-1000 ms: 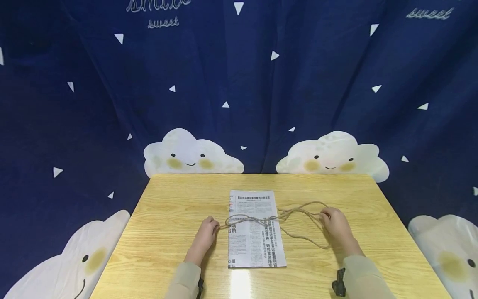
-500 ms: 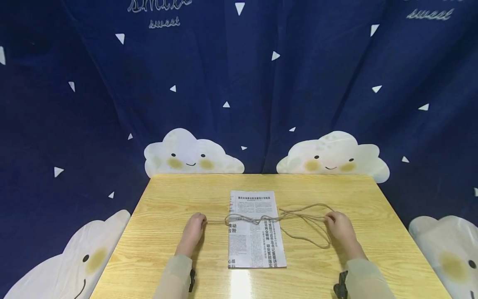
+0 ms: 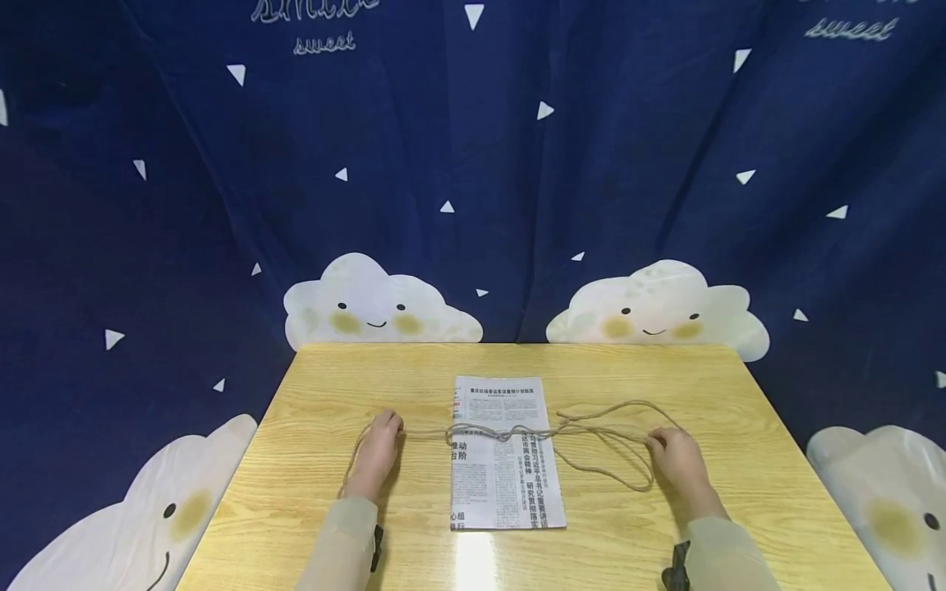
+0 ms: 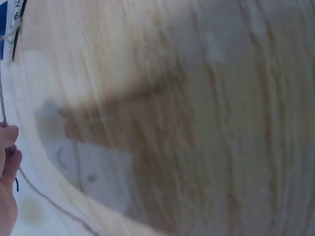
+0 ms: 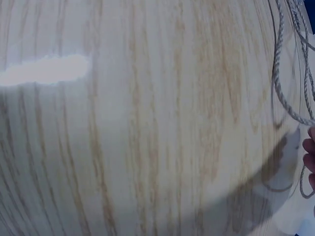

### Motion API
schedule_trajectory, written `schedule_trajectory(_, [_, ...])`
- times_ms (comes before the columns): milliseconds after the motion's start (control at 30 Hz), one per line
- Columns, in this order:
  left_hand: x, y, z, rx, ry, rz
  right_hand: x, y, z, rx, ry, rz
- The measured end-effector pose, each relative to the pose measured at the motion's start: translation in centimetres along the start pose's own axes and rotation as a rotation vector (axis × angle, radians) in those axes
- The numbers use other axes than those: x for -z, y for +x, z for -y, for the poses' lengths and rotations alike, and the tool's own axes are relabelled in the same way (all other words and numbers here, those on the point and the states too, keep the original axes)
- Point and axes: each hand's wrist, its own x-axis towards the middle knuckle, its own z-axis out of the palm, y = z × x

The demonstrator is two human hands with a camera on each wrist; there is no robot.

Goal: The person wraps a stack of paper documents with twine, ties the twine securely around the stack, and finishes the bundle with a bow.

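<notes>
A thin tan rope (image 3: 424,432) runs crosswise over a folded newspaper (image 3: 491,484), with a loose twisted loop lying on the paper. To the left of the newspaper, my left hand (image 3: 375,451) pinches the rope between thumb and fingers, and a loose tail trails from it toward the wrist. On the other side, my right hand (image 3: 678,462) pinches the rope where several strands and loops spread over the wood. The left wrist view catches the left hand (image 4: 9,162) at its edge with the rope's tail (image 4: 54,205). Right fingertips (image 5: 310,157) show at the right wrist view's edge.
Everything lies on a light wooden table (image 3: 591,550). A dark blue curtain (image 3: 510,164) printed with clouds and triangles hangs behind the table and down both sides. Bright light reflects off the tabletop below the newspaper.
My left hand has moved left and slightly away from me, drawing the rope straighter across the newspaper. A rope tail now shows beside it. My right hand has shifted slightly right.
</notes>
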Motion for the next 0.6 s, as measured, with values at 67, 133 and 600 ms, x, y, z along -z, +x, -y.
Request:
schedule_trajectory(67, [0.0, 0.0, 0.1, -0.009, -0.013, 0.013, -0.1, -0.1, 0.0, 0.008, -0.001, -0.006])
schedule_trajectory(133, [-0.1, -0.1, 0.2, -0.023, -0.016, 0.013, -0.2, -0.1, -0.1, 0.016, -0.003, -0.016])
schedule_trajectory(600, [-0.3, -0.8, 1.2, 0.044, -0.061, 0.08, 0.3, -0.9, -0.4, -0.024, -0.029, -0.025])
